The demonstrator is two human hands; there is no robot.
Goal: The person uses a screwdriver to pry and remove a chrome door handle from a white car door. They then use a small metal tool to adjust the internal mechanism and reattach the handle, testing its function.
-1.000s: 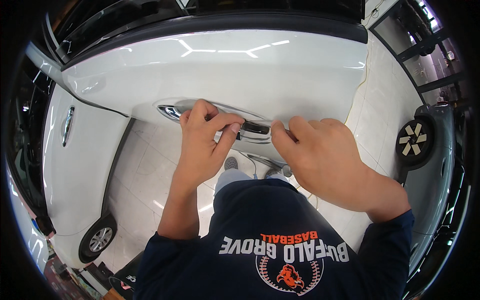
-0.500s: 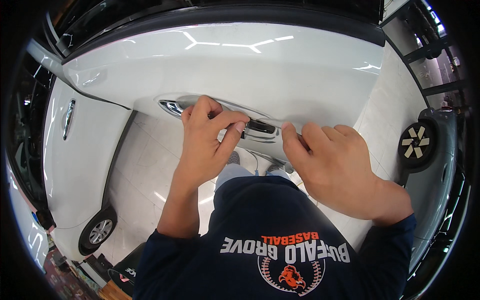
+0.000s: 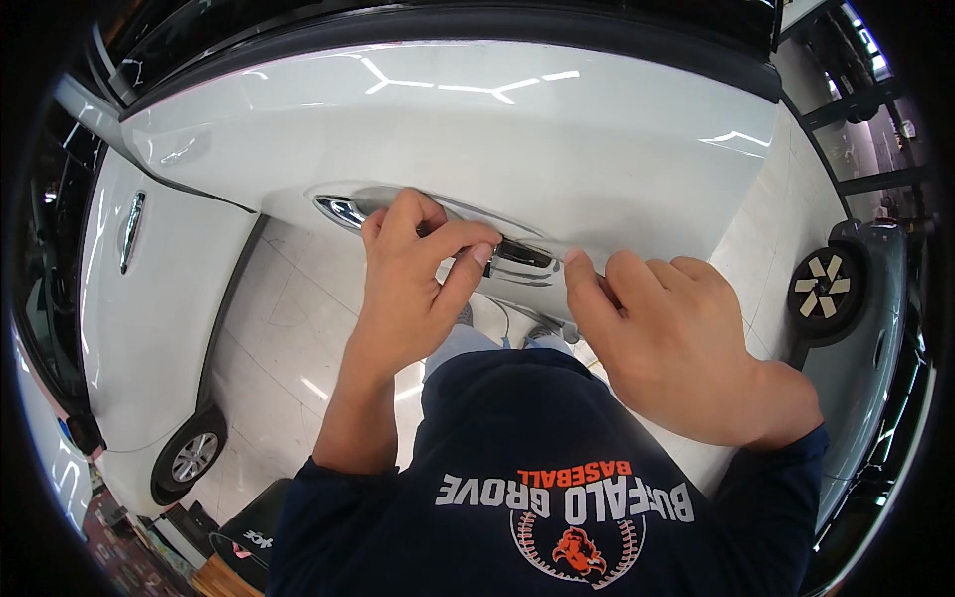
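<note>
A white car door (image 3: 448,124) stands open in front of me, with a chrome door handle (image 3: 338,211) along its outer panel. My left hand (image 3: 403,274) is closed over the handle, its thumb and index finger pinching the handle's right end. Just right of that pinch, a dark opening (image 3: 524,255) shows in the door at the end of the handle. My right hand (image 3: 671,338) is closed beside the opening, close to the door panel, with its fingers curled and thumb forward. Whatever those fingers grip is hidden.
On the left are another white door panel (image 3: 139,318) with its own chrome handle (image 3: 132,233) and a wheel (image 3: 194,456). A grey car (image 3: 865,398) with a dark wheel (image 3: 826,291) stands at the right. Pale tiled floor (image 3: 288,328) lies below.
Both hands keep the same closed pose at the handle and have shifted very slightly right in the view. The door's right edge appears a little farther right.
</note>
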